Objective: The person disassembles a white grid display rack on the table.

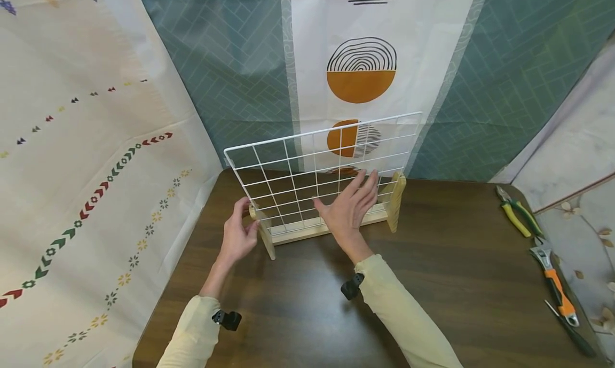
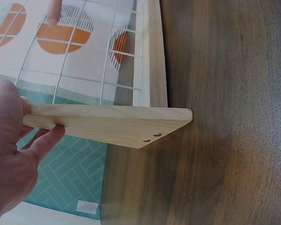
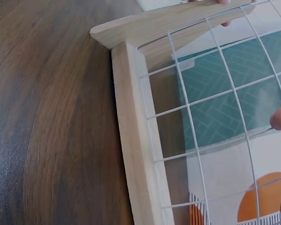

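Observation:
A white wire grid (image 1: 288,138) stands upright, leaning back, in a pale wooden stand with a base bar (image 3: 126,140) and two end panels. My left hand (image 1: 237,237) grips the upper part of the left end panel (image 2: 107,123), thumb and fingers on its opposite faces. Two metal fasteners (image 2: 157,134) show low on that panel's outer face. Over the grid, right of its middle, my right hand (image 1: 347,210) spreads its fingers against the wires. Its thumb tip (image 3: 277,119) is right at a wire in the right wrist view. The right end panel (image 1: 396,205) has no hand on it.
Pliers with green and yellow handles (image 1: 516,221), an orange-handled adjustable wrench (image 1: 557,288) and a dark screwdriver (image 1: 572,330) lie along the right edge of the brown wooden table (image 1: 456,261). Patterned cloth (image 1: 230,63) hangs close behind the stand and on both sides.

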`<state>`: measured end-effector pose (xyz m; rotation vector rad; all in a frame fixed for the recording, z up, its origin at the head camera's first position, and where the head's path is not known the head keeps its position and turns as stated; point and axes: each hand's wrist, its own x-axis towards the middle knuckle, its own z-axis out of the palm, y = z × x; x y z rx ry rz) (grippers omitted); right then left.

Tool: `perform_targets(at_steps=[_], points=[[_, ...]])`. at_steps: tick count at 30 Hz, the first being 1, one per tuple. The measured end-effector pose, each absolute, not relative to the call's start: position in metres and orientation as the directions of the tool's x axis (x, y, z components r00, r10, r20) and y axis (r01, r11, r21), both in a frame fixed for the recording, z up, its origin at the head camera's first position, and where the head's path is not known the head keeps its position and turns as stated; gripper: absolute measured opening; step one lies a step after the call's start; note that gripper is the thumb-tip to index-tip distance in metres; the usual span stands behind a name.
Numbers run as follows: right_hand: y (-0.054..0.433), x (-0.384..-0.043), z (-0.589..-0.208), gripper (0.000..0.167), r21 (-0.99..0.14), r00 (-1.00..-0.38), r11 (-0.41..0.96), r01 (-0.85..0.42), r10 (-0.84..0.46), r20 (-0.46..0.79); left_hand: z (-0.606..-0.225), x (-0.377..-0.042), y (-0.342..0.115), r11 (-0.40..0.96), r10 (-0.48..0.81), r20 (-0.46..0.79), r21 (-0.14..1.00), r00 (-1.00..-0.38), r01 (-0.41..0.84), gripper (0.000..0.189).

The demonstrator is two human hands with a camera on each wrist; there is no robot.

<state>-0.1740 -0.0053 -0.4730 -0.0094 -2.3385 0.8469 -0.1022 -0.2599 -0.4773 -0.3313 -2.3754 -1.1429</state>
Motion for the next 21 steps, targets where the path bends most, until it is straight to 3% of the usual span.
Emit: perform_targets(at_steps=[5,13,21], points=[[-0.0022,-0.1729,-0.471,0.148,-0.664,-0.845,0.727,-0.176,0.235,0.481,-0.4794,-0.103,-0.259,0.618,0.0,0.52,0.671,-0.854,0.408,0.06],[-0.0016,-0.1751,-0.471,0.15,-0.698,-0.858,0.695,-0.17,0.245,0.452,-0.4771,-0.1021,-0.2593,0.62,-0.004,0.515,0.673,-0.857,0.402,0.06],[-0.0035,-0.1769,-0.4703,0.14,-0.722,-0.874,0.67,-0.171,0.235,0.425,-0.4791,-0.1023,-0.2594,0.618,0.001,0.521,0.671,-0.854,0.41,0.061]])
